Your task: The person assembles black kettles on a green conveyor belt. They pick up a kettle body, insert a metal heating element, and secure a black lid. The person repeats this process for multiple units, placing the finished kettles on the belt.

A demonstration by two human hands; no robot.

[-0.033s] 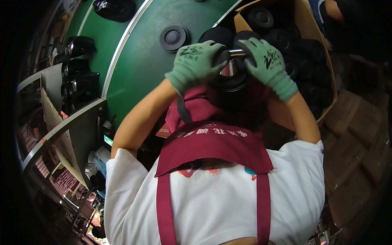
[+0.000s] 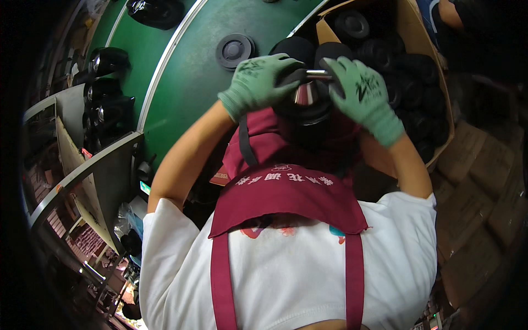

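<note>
Between my two gloved hands runs a short shiny metal bar (image 2: 319,74) with dark ends. My left hand (image 2: 258,82), in a green glove, is closed round its left end. Around the right end my right hand (image 2: 363,91) curls its fingers, also gloved in green. Just below the bar is a shiny metal cone (image 2: 306,93), rising from a black round part (image 2: 308,114) close to my apron. I cannot tell whether bar and cone are joined. Two black rounded pieces stand just beyond my hands, the left one (image 2: 294,48) partly covered by my fingers.
On the green worktop (image 2: 187,82) lies a black ribbed disc (image 2: 235,50). A cardboard box (image 2: 446,104) full of black round parts stands at the right. Glossy black housings (image 2: 107,61) line the left side. Stacked cartons (image 2: 478,165) are at the far right.
My right hand has shifted slightly right and toward me. The bar's right end has tipped a little lower, and my left hand has moved slightly left.
</note>
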